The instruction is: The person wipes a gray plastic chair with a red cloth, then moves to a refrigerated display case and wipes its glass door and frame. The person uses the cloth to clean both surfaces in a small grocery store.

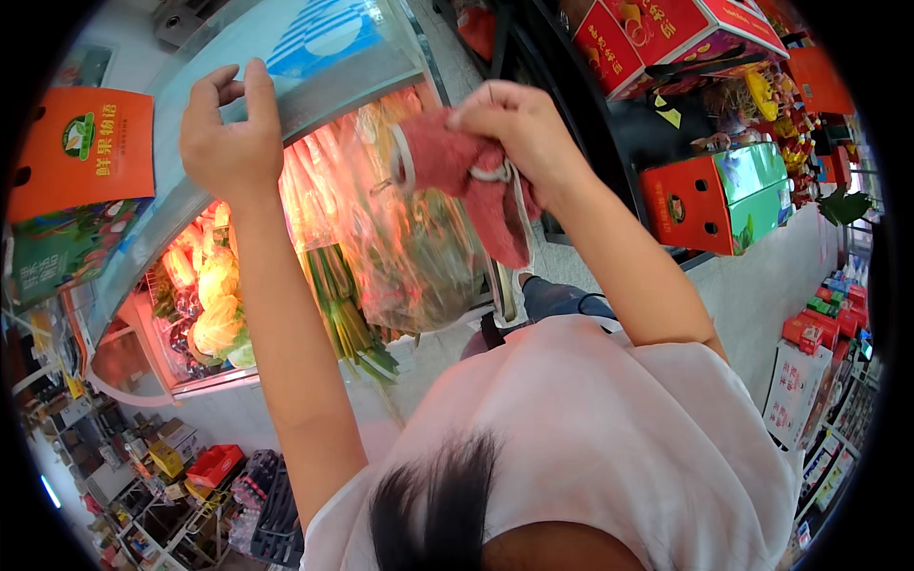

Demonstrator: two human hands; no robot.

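Observation:
My right hand pinches a crumpled red cloth with white edging, which hangs below the fingers. Over the top edge of a refrigerated display case is my left hand, its fingers curled and apart, holding nothing; whether it touches the case cannot be told. Below the hands, under warm pinkish light, lie long green-stalked vegetables, leafy produce in clear plastic bags and yellowish cabbages.
An orange carton stands on the case at left. Red gift boxes and an orange-and-green carton sit on a dark stand at right. Shelves of goods line the lower right; a red crate and dark crates are at lower left.

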